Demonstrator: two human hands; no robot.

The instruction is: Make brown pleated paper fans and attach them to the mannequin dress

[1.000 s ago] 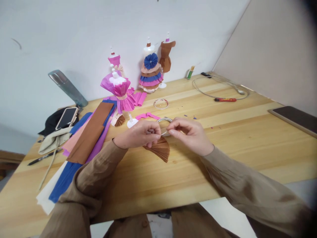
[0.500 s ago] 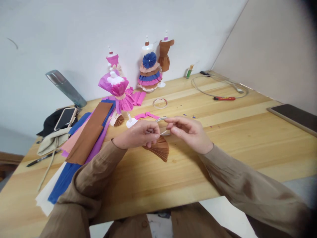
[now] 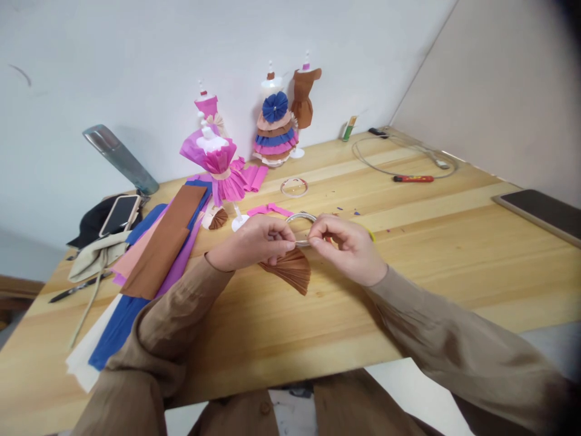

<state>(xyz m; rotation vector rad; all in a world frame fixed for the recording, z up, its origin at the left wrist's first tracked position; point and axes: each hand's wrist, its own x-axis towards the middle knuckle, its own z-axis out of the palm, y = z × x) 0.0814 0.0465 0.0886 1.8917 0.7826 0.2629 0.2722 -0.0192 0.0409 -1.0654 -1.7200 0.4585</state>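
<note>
Thumb and fingers pinched, my left hand (image 3: 261, 241) is over the middle of the table. A brown pleated paper fan (image 3: 290, 272) spreads out from under its curled fingers, its narrow end hidden by them. Close beside it, my right hand (image 3: 347, 248) is closed in a pinch. A thin pale strip (image 3: 302, 243) runs between the two sets of fingertips; its exact kind is too small to tell. Just behind the fingers lies a silvery ring (image 3: 300, 216), partly covered by my hands. Something yellow (image 3: 370, 232) shows past my right hand.
Several small mannequins in paper dresses (image 3: 275, 133) stand by the wall. Crepe paper sheets (image 3: 158, 248) lie left, near a phone (image 3: 120, 215) and a pen (image 3: 79, 287). Another ring (image 3: 294, 187), a red cutter-like tool (image 3: 413, 178), a cable (image 3: 363, 158) and a dark tablet-like device (image 3: 544, 212) lie behind and right.
My right hand's fingers have closed from a looser, stretched pose into a pinch, lower down near my left fingertips. My left hand and the fan have barely moved.
</note>
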